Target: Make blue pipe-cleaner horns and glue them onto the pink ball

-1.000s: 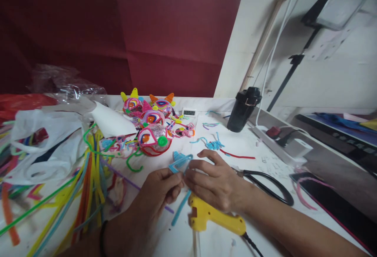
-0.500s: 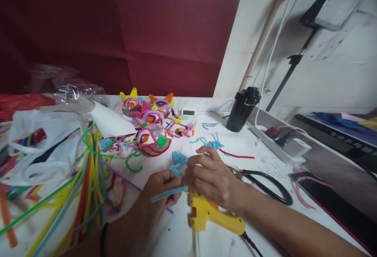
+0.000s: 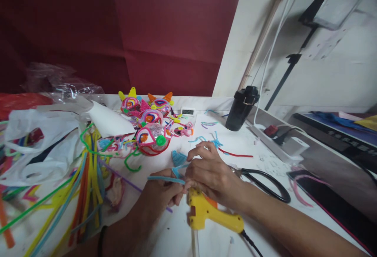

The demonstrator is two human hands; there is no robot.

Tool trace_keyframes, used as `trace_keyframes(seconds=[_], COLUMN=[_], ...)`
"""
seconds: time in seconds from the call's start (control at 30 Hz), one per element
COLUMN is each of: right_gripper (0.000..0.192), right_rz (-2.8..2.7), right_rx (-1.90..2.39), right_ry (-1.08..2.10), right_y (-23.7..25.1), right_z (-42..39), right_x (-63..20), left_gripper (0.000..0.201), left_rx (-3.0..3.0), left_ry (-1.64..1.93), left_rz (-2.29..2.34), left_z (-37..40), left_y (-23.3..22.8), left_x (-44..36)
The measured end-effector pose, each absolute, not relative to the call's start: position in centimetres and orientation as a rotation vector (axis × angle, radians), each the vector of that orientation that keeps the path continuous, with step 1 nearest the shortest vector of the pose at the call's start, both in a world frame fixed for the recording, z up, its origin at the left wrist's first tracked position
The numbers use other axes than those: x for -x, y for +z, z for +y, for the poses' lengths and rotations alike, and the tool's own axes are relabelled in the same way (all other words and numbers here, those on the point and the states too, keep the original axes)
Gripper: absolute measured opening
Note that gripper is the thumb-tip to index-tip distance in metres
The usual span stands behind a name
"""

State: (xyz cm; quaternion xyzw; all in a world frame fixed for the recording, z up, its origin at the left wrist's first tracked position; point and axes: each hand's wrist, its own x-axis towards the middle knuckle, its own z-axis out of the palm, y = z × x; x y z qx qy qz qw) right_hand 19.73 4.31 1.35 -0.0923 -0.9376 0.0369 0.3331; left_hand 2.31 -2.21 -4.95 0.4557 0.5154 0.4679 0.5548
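Observation:
A light-blue pipe cleaner (image 3: 165,179) is pinched between my left hand (image 3: 161,194) and my right hand (image 3: 210,172), whose fingertips meet. One end sticks out to the left over my left hand; the held part is hidden by the fingers. Both hands are closed. Just beyond them lies a blue triangular piece made of pipe cleaner (image 3: 178,158). Below my right hand rests a yellow hot glue gun (image 3: 206,213) with a clear glue stick in its back end; its front is covered by the hand. Black-handled scissors (image 3: 269,182) lie partly behind my right wrist.
Colourful pipe-cleaner masks (image 3: 150,139) sit at the back beside a small digital clock (image 3: 187,112). Loose pipe cleaners (image 3: 85,194) and a white plastic bag (image 3: 41,147) crowd the left. A black bottle (image 3: 242,108), power strip (image 3: 275,147) and dark tablet-like slab (image 3: 338,210) stand or lie rightward.
The free end of the blue pipe cleaner has swung upward, from sloping down to nearly level above my left hand. Both hands stay together in about the same place.

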Motion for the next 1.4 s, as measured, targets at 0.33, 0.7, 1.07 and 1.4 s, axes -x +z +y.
trace_keyframes(seconds=[0.33, 0.7, 1.07, 1.4], right_gripper=[0.028, 0.006, 0.004, 0.008], right_rz=[-2.359, -2.344, -2.295, -2.402], right_rx=[0.304, 0.446, 0.596, 0.616], right_ry=[0.299, 0.442, 0.575, 0.606], right_y=[1.4, 1.6, 1.6, 2.5], right_z=[4.5, 3.8, 3.6, 2.8], right_x=[-19.6, -19.5, -19.6, -19.3], left_gripper=[0.025, 0.029, 0.027, 0.026], left_rx=[-1.085, -1.228, -1.195, -1.253], left_ry=[1.105, 1.172, 1.066, 0.937], left_rz=[1.13, 1.193, 1.14, 1.216], left_z=[-1.4, -1.4, -0.7, -1.0], left_y=[-2.2, -2.1, -2.5, -2.1], left_x=[-2.9, -2.6, -2.5, -2.6])
